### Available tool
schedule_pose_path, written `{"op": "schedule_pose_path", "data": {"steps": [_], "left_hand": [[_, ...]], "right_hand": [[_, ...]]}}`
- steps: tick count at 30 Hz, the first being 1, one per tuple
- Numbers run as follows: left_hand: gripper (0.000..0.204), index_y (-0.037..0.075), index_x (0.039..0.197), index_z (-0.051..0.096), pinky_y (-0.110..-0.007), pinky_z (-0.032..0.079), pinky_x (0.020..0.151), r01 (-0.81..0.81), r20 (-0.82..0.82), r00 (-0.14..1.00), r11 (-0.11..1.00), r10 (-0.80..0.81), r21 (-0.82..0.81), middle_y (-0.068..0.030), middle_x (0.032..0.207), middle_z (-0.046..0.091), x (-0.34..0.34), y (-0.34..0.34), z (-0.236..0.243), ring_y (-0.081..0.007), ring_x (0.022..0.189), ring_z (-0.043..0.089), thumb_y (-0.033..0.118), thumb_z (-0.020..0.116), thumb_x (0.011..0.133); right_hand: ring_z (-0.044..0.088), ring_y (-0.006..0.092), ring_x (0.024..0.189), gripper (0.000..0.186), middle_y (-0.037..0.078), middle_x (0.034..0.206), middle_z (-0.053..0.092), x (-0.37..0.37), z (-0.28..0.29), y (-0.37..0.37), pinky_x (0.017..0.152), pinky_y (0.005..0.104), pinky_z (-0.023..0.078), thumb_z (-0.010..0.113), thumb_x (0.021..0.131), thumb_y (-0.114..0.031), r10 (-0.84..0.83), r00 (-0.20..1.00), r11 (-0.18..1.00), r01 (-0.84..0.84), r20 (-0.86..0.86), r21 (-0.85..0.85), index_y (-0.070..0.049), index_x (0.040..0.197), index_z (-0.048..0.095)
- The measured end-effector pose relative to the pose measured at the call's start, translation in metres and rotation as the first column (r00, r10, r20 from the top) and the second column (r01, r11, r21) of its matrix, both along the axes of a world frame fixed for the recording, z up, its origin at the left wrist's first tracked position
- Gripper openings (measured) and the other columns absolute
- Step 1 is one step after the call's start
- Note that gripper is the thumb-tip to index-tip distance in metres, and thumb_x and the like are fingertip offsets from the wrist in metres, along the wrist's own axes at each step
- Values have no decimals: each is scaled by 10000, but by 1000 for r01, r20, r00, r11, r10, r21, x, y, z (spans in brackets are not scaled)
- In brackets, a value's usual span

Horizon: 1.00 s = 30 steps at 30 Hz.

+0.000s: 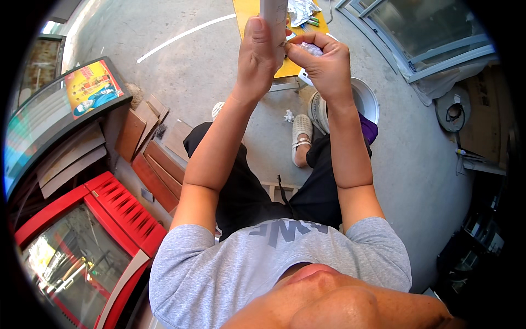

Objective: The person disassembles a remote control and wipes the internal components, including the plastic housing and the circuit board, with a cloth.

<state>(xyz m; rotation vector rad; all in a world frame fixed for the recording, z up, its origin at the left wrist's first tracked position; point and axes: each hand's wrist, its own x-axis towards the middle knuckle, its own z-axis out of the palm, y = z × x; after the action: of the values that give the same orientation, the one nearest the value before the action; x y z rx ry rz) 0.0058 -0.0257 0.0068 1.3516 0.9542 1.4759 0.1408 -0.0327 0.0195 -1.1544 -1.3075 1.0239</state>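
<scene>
At top centre, before yellow bench [246,8]: white oblong panel [274,15], clasped in left hand [257,63], thumb along near face, apparently for steadiness; right hand [329,60] pinches small item [283,45], identity unclear, at panel's right edge.

The view looks from the wearer's head, steeply downward and ahead; straight edges bend toward its dark fisheye rim; the shirt [219,268] lies near, at the bottom; left hand [259,57] and right hand [327,63] stand farther off, top centre; floor [186,82] spreads beyond.
</scene>
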Motion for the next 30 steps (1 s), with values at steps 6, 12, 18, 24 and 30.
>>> {"op": "schedule_pose_path", "data": {"steps": [6,12,18,24,30], "left_hand": [[702,37,1322,467,-334,508,834,-6,298,954,999,21,-51,-121,1132,593,-12,13,-4,-200,974,593,607,221,994],[647,53,1329,458,-359,540,790,95,661,741,955,120,-280,-130,1122,592,-18,28,-5,-235,949,612,567,228,1010],[625,17,1219,500,-367,570,698,566,889,399,823,-223,-47,-133,1006,616,-27,33,-23,-250,856,628,540,221,1019],[561,73,1407,392,-333,500,810,717,949,88,681,-303,151,-117,1117,559,-28,29,-13,-208,970,556,470,242,1039],[553,97,1464,327,-331,496,806,769,944,-31,595,-329,233,-125,1130,545,-24,28,-9,-206,978,541,446,240,1044]], "right_hand": [[533,8,621,210,-17,707,638,-9,-5,-2,546,171,425,783,759,-159,97,994,986,-88,58,-140,11,855,704],[558,38,709,213,0,812,637,6,11,-3,604,186,454,743,821,-196,191,977,973,-201,-90,-114,-18,923,684],[587,73,833,248,26,916,632,13,17,-1,730,201,476,678,900,-202,200,960,977,-211,-198,-34,-40,1078,619],[584,61,870,291,21,944,637,10,17,0,729,184,452,607,961,-211,184,961,983,-181,-204,34,-46,1200,575],[522,18,794,271,-9,956,623,22,12,2,678,163,420,560,990,-218,223,946,974,-224,-237,22,-33,1186,592]]}}
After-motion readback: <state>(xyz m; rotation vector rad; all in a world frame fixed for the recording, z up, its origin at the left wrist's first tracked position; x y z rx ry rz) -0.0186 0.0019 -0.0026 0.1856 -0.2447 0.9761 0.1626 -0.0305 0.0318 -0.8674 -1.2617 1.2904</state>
